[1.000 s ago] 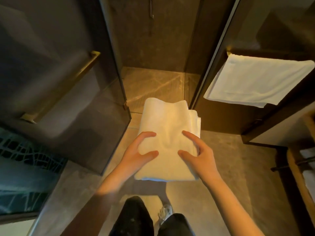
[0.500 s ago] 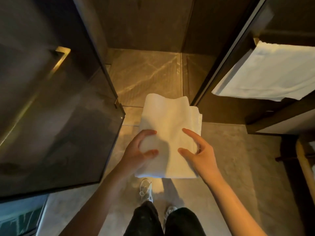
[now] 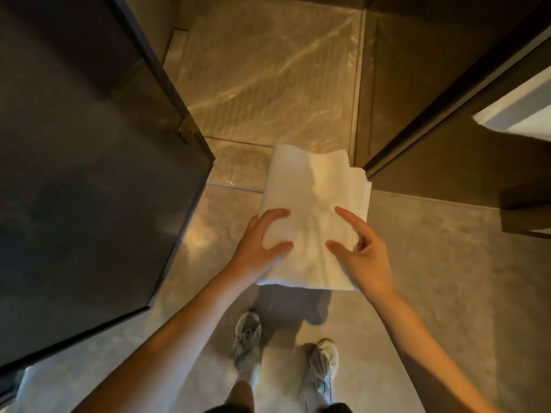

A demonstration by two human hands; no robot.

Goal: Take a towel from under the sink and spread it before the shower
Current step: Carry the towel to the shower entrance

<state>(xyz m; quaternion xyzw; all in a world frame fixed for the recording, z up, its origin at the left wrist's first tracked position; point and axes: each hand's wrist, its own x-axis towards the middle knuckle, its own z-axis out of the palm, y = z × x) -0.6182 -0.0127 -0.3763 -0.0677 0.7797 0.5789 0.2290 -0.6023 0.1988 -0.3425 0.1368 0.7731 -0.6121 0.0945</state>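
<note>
A folded white towel (image 3: 313, 201) is held flat in the air above the floor, right at the shower threshold. My left hand (image 3: 258, 248) grips its near left edge, thumb and index finger on top. On the near right edge sits my right hand (image 3: 365, 254), thumb and index finger spread over the cloth and the other fingers underneath. The marble shower floor (image 3: 268, 70) lies straight ahead, past a low step. The towel's layered edges show at its right side.
The dark glass shower door (image 3: 98, 174) stands open on the left, its corner near my left forearm. A fixed dark panel (image 3: 417, 114) bounds the opening on the right. Another white towel (image 3: 521, 114) hangs at the far right. My two shoes (image 3: 286, 350) stand on grey floor.
My view has tilted further down toward the floor and my shoes. The towel stays folded in both hands, now over the threshold; my right fingers have shifted slightly on it.
</note>
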